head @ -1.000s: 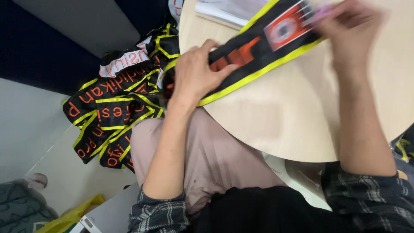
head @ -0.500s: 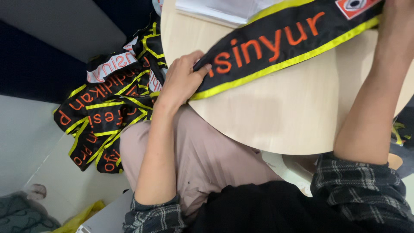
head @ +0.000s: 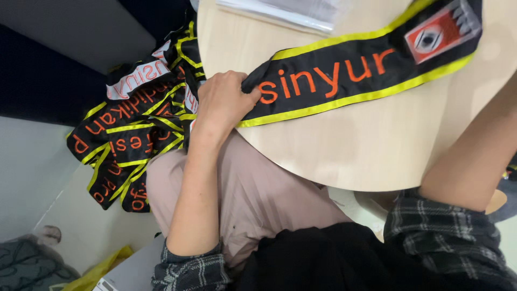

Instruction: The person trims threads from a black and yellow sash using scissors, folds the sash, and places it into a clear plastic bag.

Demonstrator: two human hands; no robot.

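A: Left hand [head: 223,102] is clamped on the sash [head: 344,73], fingers bunched over the cloth right at the counter [head: 350,156] edge.

B: And the sash has slid along since a second ago. Back then the red-and-white badge [head: 439,33] sat mid-counter under the right hand; now it is far out toward the top right, and a run of orange letters lies flat between.

A: So a longer stretch is laid out smooth, yellow trim straight on both sides. The work looks to be moving along the sash, length by length.

B: Right hand?

A: Gone off the frame's right side. Only the forearm [head: 474,156] shows, so I cannot tell whether it grips anything; it probably has the far end, but that is a guess.

B: The rest of the cloth?

A: A pile [head: 134,134] of the same black sashes hangs off the counter's left side, over the lap. Clear sleeves [head: 291,11] lie at the top edge, apart from the sash.
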